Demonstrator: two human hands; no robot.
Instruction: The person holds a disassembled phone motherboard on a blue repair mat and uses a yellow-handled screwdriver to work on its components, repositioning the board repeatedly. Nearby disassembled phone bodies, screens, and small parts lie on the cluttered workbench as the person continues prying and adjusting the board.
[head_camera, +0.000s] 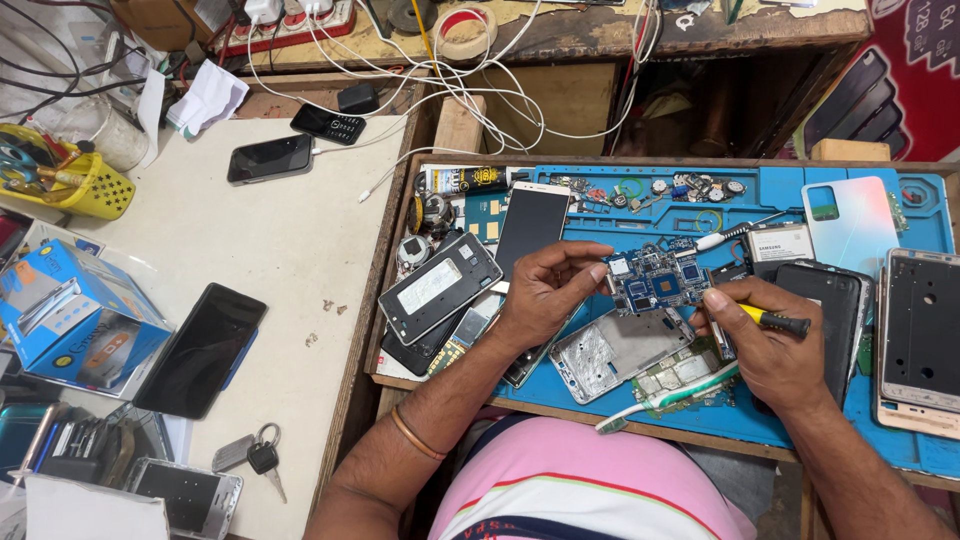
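Lying flat, circuit board (656, 279) lengthwise left-right

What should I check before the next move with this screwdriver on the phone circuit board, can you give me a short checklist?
1. Left hand grips the blue circuit board by its edge: ok.
2. Right hand holds the yellow-handled screwdriver: ok.
3. Tip seated on the board: cannot tell, hidden by the fingers.
4. Board held above the blue work mat, over the open phone frame: ok.
5. Toothbrush lies apart from both hands: ok.
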